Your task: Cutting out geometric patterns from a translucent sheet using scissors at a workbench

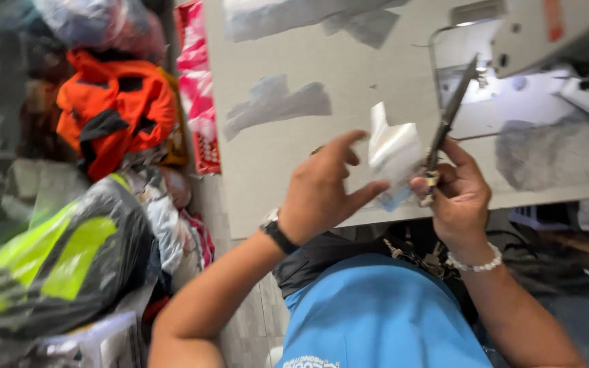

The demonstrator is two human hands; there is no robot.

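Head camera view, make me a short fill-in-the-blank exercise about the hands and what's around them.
1. The right hand holds a pair of ____ with the blades pointing up.
2. The left hand wears a black ____ on its wrist.
3. The small piece of fabric between the hands is ____ in colour.
4. The jacket lying left of the table is ____.

Missing words: scissors; watch; white; orange

fabric piece point(393, 153): white, pale blue at its lower edge | scissors point(448, 123): dark grey | worktop point(274, 170): light grey with darker grey patches | jacket point(114, 109): orange with black panels | bagged garment point(56, 259): black with neon yellow blocks | shirt point(376, 313): blue
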